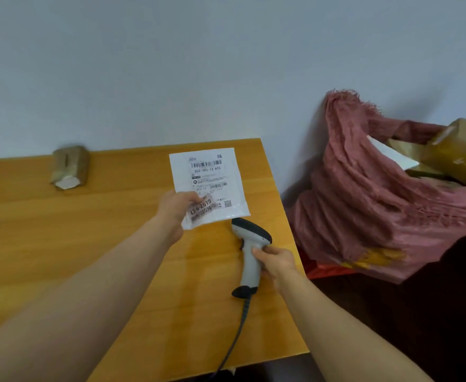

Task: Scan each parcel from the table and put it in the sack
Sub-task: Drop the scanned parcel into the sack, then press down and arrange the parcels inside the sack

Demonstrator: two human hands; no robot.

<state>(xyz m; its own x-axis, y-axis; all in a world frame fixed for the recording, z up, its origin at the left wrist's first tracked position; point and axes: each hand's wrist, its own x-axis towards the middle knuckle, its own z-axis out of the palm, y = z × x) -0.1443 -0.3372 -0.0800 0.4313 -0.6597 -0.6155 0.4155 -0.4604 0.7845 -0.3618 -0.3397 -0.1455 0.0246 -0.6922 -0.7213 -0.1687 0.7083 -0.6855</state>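
Note:
My left hand (175, 209) pinches the lower left corner of a flat white parcel (212, 180), label and barcodes facing up, held above the wooden table (88, 244). Just below the parcel's lower edge is the head of a grey-and-black barcode scanner (251, 244). My right hand (277, 264) grips its handle, and its cord trails toward the table's front edge. A pink woven sack (364, 194) stands open to the right of the table, with brown taped parcels (457, 150) and a white one inside.
A brown taped parcel (70, 168) lies at the table's back left, near the grey wall (198, 64). The table's right edge runs close to the sack. Dark floor lies at the lower right.

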